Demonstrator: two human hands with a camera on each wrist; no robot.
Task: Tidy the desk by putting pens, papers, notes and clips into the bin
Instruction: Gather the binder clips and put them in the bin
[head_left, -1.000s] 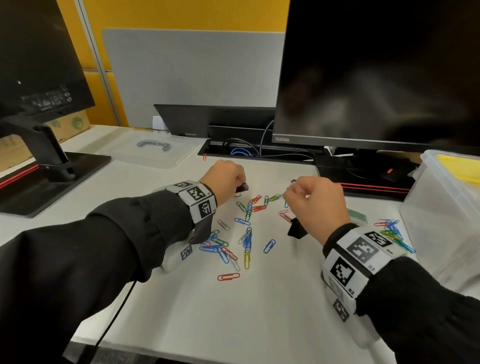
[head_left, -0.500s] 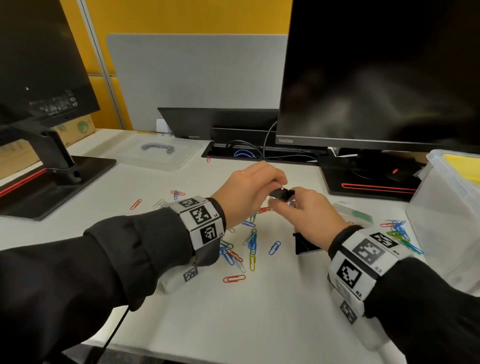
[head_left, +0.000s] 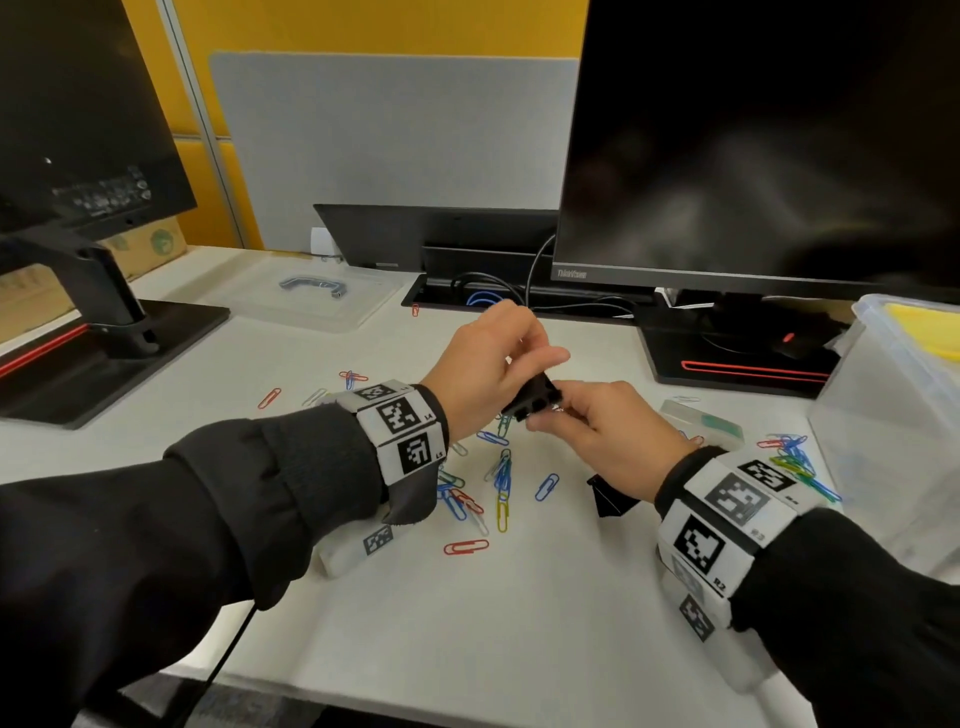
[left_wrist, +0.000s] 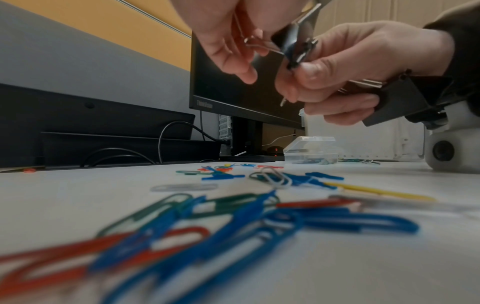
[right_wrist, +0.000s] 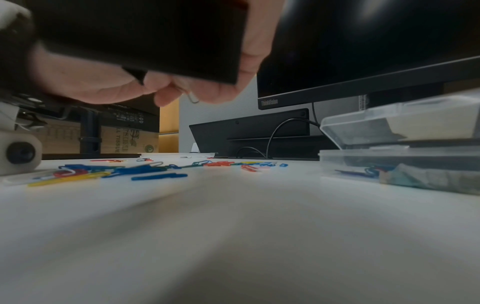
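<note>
Passing a binder clip (head_left: 535, 397): left hand (head_left: 488, 374) pinches it, right hand (head_left: 602, 431) closes on it, likely consolidating clips for binning.

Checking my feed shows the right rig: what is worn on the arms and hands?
Both arms wear black sleeves with ribbed cuffs. Left hand and right hand are bare. Each wrist carries a white band of black square markers, labelled L4, L5 and R2, R3, with a white camera housing below. A black cable hangs under the left arm.
</note>
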